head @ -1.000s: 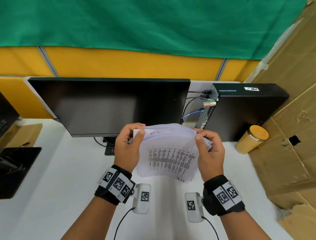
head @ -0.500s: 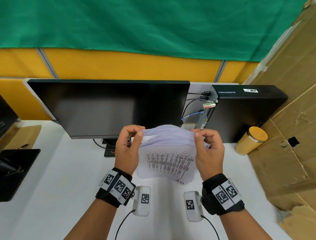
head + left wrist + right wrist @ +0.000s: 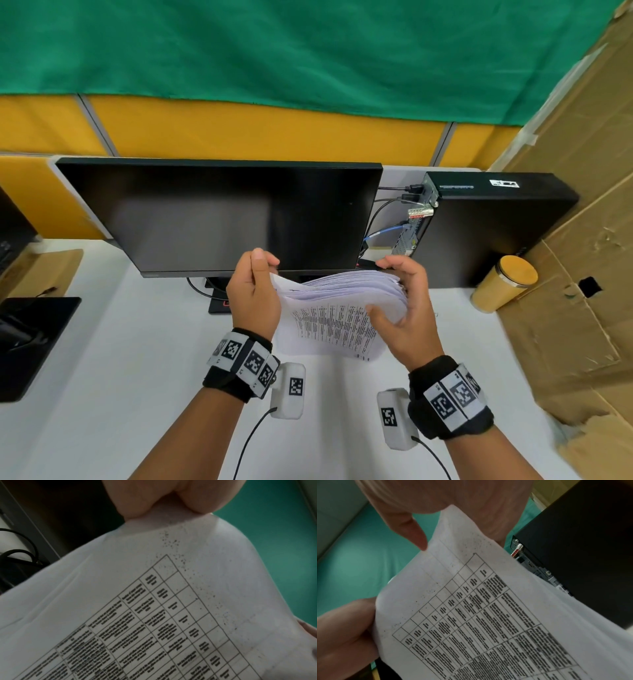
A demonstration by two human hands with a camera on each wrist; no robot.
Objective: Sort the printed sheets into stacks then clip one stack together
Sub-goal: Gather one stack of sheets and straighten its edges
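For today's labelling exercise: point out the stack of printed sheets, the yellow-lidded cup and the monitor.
stack of printed sheets [image 3: 329,318]: head view, printed face of the top sheet.
yellow-lidded cup [image 3: 518,271]: head view, middle of its yellow lid.
monitor [image 3: 219,216]: head view, centre of the dark screen.

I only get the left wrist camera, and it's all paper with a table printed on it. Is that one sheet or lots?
Observer: Lots. The head view shows a thick stack of printed sheets, fanned along its top edge.
Child: Who's holding the other side?
Observer: The right hand grips the right edge with its thumb on the front. The left hand pinches the top left corner.
Child: Anything else nearby?
Observer: A yellow tumbler stands on the white desk to the right of the stack, beside a black computer case.
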